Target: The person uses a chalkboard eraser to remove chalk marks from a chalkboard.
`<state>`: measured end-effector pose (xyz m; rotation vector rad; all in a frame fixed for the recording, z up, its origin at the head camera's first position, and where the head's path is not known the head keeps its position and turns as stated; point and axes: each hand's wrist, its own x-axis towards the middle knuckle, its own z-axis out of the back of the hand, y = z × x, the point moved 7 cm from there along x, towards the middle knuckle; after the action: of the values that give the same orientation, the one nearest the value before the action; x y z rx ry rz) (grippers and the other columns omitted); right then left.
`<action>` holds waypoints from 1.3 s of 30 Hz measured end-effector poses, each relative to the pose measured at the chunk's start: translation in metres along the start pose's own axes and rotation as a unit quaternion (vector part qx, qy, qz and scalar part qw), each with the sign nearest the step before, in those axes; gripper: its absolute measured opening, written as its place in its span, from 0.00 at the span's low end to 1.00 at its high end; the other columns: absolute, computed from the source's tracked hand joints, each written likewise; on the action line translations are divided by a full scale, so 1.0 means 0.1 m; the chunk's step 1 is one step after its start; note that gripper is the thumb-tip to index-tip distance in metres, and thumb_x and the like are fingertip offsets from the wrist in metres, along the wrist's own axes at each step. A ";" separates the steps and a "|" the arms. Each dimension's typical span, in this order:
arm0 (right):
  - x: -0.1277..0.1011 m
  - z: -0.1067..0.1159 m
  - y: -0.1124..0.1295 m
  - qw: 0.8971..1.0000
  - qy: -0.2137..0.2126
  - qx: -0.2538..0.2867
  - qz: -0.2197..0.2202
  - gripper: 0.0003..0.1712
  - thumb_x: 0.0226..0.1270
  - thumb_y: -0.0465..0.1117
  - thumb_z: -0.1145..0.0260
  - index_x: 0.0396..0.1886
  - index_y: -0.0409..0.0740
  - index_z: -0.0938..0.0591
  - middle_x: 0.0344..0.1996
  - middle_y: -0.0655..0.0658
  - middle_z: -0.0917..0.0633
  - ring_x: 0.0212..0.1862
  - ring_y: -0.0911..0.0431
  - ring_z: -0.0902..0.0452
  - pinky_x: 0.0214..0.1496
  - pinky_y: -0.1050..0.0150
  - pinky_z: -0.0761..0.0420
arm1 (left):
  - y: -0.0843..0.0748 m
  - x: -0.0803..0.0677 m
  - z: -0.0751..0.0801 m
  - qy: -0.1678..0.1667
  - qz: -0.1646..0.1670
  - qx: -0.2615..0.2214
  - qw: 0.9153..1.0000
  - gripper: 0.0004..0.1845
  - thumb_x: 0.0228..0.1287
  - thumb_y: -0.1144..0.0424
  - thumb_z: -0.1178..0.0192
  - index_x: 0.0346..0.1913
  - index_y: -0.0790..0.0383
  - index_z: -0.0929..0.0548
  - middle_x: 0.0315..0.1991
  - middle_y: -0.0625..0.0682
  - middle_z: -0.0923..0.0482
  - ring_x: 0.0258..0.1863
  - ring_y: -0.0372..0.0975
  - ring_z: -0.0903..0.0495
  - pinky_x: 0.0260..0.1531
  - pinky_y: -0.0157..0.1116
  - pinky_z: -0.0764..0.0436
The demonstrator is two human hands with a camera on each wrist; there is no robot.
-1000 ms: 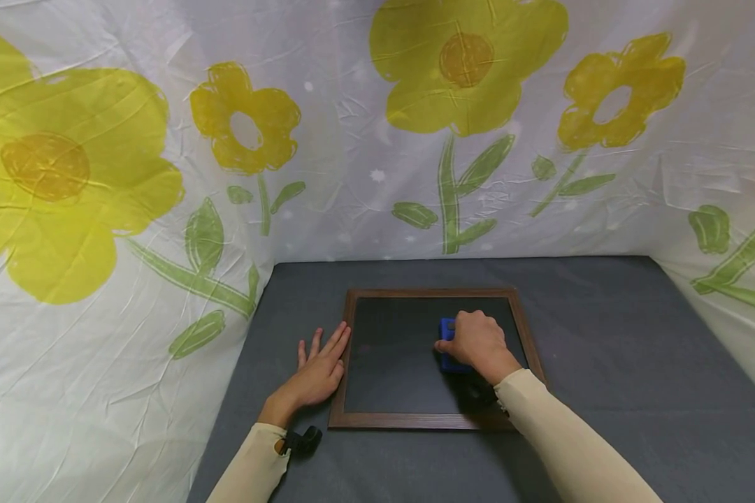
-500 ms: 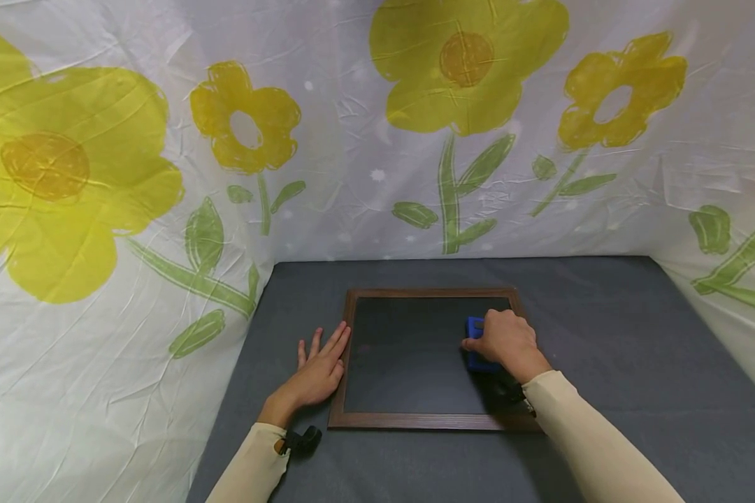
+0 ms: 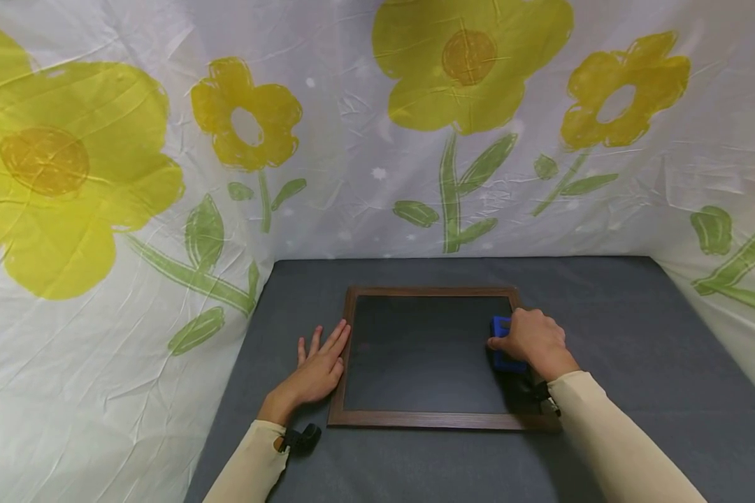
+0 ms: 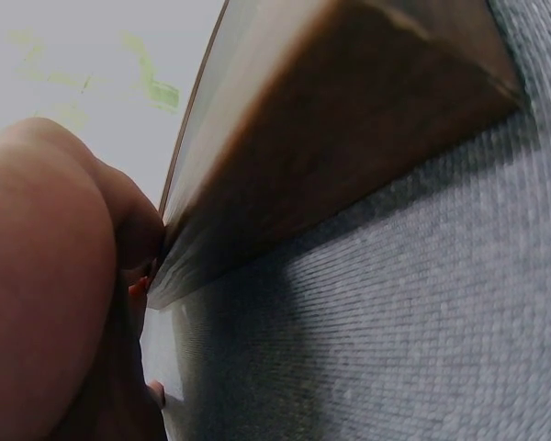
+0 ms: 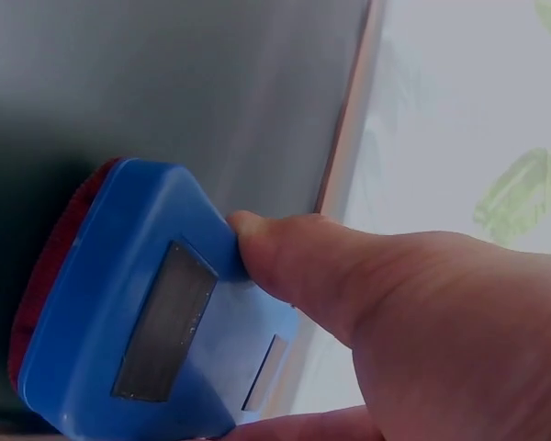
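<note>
A blackboard [image 3: 428,356] in a brown wooden frame lies flat on the dark cloth. My right hand [image 3: 535,342] grips a blue board eraser [image 3: 500,327] near the board's right side. In the right wrist view the eraser [image 5: 119,285] shows a dark red felt underside against the board, and the thumb presses its side. My left hand [image 3: 314,374] rests with spread, straight fingers against the left edge of the frame. In the left wrist view the hand [image 4: 55,257] touches the frame's side [image 4: 321,119]. The right hand hides part of the frame's right edge.
Grey cloth [image 3: 635,349] covers the table around the board. A white curtain [image 3: 340,140] printed with yellow flowers hangs behind and at both sides. Each wrist wears a black strapped device, such as the left wrist device [image 3: 303,440].
My right hand has slid the eraser rightward across the board, from right of its middle to near the right frame edge. The left hand has stayed in place.
</note>
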<state>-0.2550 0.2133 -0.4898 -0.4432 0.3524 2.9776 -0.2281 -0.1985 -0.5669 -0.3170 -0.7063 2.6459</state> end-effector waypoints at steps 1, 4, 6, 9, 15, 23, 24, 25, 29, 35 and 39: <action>0.00 0.01 -0.01 1.000 -0.001 0.000 0.000 0.45 0.65 0.65 0.22 0.58 0.27 0.17 0.38 0.31 0.14 0.34 0.42 0.17 0.32 0.46 0.15 | 0.00 0.00 0.00 0.000 0.001 0.001 1.000 0.37 0.86 0.63 0.57 0.92 0.56 0.54 0.93 0.50 0.63 0.89 0.65 0.71 0.77 0.76 0.74; -0.01 0.02 -0.04 1.000 -0.002 0.001 -0.002 0.46 0.65 0.65 0.21 0.58 0.26 0.18 0.39 0.30 0.13 0.35 0.41 0.17 0.33 0.45 0.15 | 0.00 0.00 0.01 -0.003 0.000 0.001 1.000 0.37 0.86 0.64 0.57 0.92 0.55 0.54 0.93 0.50 0.62 0.89 0.65 0.71 0.77 0.76 0.74; -0.01 0.03 -0.04 1.000 -0.002 0.000 -0.004 0.46 0.64 0.65 0.21 0.58 0.26 0.18 0.39 0.29 0.14 0.35 0.41 0.17 0.33 0.45 0.15 | 0.00 0.00 0.01 -0.003 0.000 0.002 1.000 0.37 0.86 0.64 0.57 0.92 0.55 0.54 0.93 0.50 0.62 0.89 0.65 0.70 0.77 0.76 0.73; 0.00 0.02 -0.05 1.000 0.001 -0.004 -0.006 0.47 0.65 0.66 0.21 0.59 0.25 0.18 0.39 0.29 0.14 0.35 0.41 0.17 0.34 0.45 0.15 | -0.01 -0.01 0.01 -0.005 -0.002 0.001 1.000 0.37 0.86 0.64 0.57 0.91 0.56 0.54 0.93 0.51 0.61 0.89 0.66 0.70 0.77 0.76 0.73; 0.02 0.02 -0.06 1.000 0.000 -0.004 -0.005 0.47 0.64 0.65 0.21 0.58 0.25 0.18 0.39 0.29 0.14 0.35 0.40 0.17 0.35 0.43 0.14 | -0.02 -0.01 0.01 -0.010 -0.004 0.002 1.000 0.37 0.86 0.64 0.56 0.91 0.56 0.53 0.93 0.52 0.60 0.89 0.66 0.70 0.76 0.77 0.73; 0.02 0.01 -0.04 1.000 -0.003 -0.002 0.003 0.45 0.65 0.64 0.21 0.58 0.26 0.17 0.37 0.30 0.14 0.33 0.42 0.17 0.34 0.44 0.14 | 0.00 -0.01 0.00 -0.002 0.000 0.004 1.000 0.37 0.87 0.62 0.57 0.92 0.55 0.54 0.93 0.50 0.62 0.89 0.65 0.70 0.77 0.75 0.73; 0.02 0.00 -0.03 1.000 -0.002 -0.003 0.005 0.45 0.65 0.64 0.21 0.58 0.25 0.17 0.37 0.30 0.14 0.33 0.42 0.17 0.34 0.45 0.14 | 0.00 -0.01 0.00 -0.002 0.000 0.004 1.000 0.38 0.86 0.63 0.57 0.92 0.54 0.54 0.93 0.49 0.62 0.89 0.65 0.70 0.77 0.75 0.73; 0.02 0.00 -0.02 1.000 0.000 -0.005 0.007 0.44 0.66 0.64 0.21 0.58 0.25 0.17 0.36 0.30 0.14 0.33 0.42 0.17 0.33 0.45 0.14 | 0.00 -0.01 0.00 -0.005 -0.003 0.001 1.000 0.37 0.86 0.63 0.56 0.92 0.55 0.53 0.93 0.50 0.61 0.89 0.66 0.70 0.77 0.76 0.73; 0.02 -0.01 0.02 1.000 0.004 -0.014 0.018 0.41 0.67 0.63 0.22 0.55 0.26 0.15 0.34 0.33 0.14 0.32 0.44 0.17 0.32 0.47 0.15 | -0.01 -0.01 0.00 -0.006 -0.006 0.000 1.000 0.38 0.86 0.64 0.56 0.91 0.56 0.53 0.93 0.51 0.61 0.89 0.66 0.69 0.77 0.76 0.72; 0.02 -0.01 0.09 0.999 0.000 -0.022 0.028 0.36 0.68 0.61 0.22 0.48 0.28 0.13 0.31 0.35 0.15 0.31 0.45 0.17 0.31 0.48 0.15 | -0.01 0.00 0.01 0.001 -0.005 -0.006 1.000 0.37 0.86 0.63 0.57 0.92 0.56 0.54 0.93 0.50 0.63 0.89 0.66 0.71 0.76 0.76 0.75; 0.01 -0.02 0.16 0.999 -0.004 -0.027 0.037 0.36 0.68 0.60 0.22 0.49 0.27 0.14 0.30 0.35 0.15 0.30 0.45 0.17 0.31 0.48 0.14 | -0.02 0.00 0.00 0.002 -0.004 -0.013 1.000 0.37 0.86 0.63 0.58 0.91 0.56 0.54 0.93 0.50 0.63 0.89 0.65 0.72 0.76 0.76 0.76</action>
<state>-0.2580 0.1974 -0.4887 -0.4318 0.2944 3.0658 -0.2282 -0.1972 -0.5658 -0.3257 -0.7390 2.6296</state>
